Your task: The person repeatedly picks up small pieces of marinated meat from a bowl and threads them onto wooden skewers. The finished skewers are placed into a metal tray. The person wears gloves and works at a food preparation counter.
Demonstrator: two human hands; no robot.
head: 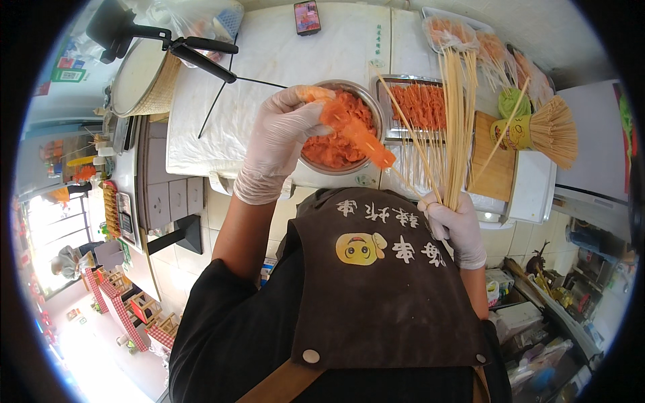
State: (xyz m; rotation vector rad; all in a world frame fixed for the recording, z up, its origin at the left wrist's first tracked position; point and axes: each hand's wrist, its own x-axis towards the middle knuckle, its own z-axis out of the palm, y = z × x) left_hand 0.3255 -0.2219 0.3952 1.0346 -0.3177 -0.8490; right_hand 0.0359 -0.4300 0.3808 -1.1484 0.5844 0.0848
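Note:
My left hand (295,121), in a clear glove, pinches a slice of raw reddish meat (352,132) above a steel bowl (381,113) of similar meat. The meat is threaded on a thin skewer (405,181), whose bare end runs to my right hand. My gloved right hand (451,216) also grips a bundle of bamboo skewers (458,131), some of them splayed out. Right of the bowl, a metal tray (413,135) holds rows of meat skewers (418,106), their bare sticks hanging over its near edge.
A wooden board (491,171) and a yellow container (514,132) of skewers lie at right. Bagged meat skewers (451,32) sit behind. A phone (307,17) lies at the back; a black tripod (201,63) stands at left beside a round woven-sided container (146,80).

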